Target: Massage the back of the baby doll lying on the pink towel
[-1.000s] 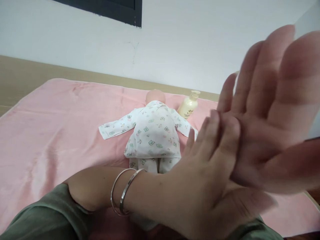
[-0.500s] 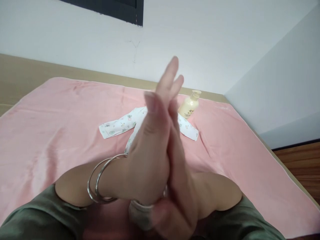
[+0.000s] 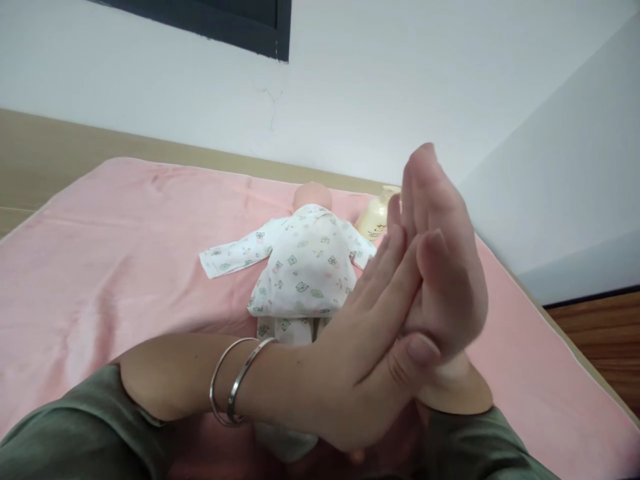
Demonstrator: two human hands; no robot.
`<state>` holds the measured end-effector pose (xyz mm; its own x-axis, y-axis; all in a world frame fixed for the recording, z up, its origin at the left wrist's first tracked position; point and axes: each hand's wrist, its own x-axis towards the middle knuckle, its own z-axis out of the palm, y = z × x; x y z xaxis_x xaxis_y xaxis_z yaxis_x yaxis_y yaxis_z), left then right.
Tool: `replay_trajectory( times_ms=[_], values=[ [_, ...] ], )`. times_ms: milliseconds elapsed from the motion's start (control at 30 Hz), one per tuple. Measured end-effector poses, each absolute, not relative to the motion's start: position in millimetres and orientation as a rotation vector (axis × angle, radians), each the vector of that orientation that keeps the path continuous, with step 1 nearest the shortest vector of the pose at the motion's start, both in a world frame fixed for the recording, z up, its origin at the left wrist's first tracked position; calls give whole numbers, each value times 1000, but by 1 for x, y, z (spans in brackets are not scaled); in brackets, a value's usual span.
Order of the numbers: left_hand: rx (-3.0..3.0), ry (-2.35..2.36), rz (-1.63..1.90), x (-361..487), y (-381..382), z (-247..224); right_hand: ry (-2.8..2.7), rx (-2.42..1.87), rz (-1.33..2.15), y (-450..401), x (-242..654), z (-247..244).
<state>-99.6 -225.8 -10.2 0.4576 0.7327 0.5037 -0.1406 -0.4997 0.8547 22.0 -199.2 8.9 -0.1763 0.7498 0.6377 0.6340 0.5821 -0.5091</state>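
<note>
A baby doll (image 3: 305, 267) in white printed clothes lies on a pink blanket (image 3: 150, 267), its bald head at the far end. Over its lower right side, my two hands press together palm to palm. Silver bangles circle the wrist of my left hand (image 3: 370, 340), whose fingers stretch out against the other palm. My right hand (image 3: 445, 267) points upward with its fingers extended, leaning to the right. Nothing shows between the palms. Beyond the fingers stands a pale yellow pump bottle (image 3: 374, 217), partly covered by them. My arms and hands hide much of the doll's legs.
A white wall (image 3: 375, 87) rises behind the blanket, with a dark frame (image 3: 240, 27) at the top. A tan border (image 3: 45, 147) runs along the blanket's far side. Brown wood (image 3: 600, 333) shows at the right edge.
My joined hands have shifted right and tilted, from upright in the middle to leaning over the right side. The doll's head and torso now show, and the bottle is more covered.
</note>
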Motion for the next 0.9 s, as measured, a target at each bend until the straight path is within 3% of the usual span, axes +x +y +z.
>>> replay_trajectory(
  times_ms=[133,333,467,633,900],
  values=[
    [1733,547,1166,-105,-206,-20,-1783,-1130,168,-160,30,-4],
    [1421,1134,1593,-105,-116,-66,-2030,-1254,288,-132,7,-33],
    [1504,1478,1545,-108,-72,-99,-2128,-1425,185,-116,-4,-59],
    [1788,1548,1547,-105,-67,-121,-2274,-1510,78,-80,5,-87],
    [1770,1591,1545,-106,-66,-130,-2325,-1488,218,-62,19,-103]
  ],
)
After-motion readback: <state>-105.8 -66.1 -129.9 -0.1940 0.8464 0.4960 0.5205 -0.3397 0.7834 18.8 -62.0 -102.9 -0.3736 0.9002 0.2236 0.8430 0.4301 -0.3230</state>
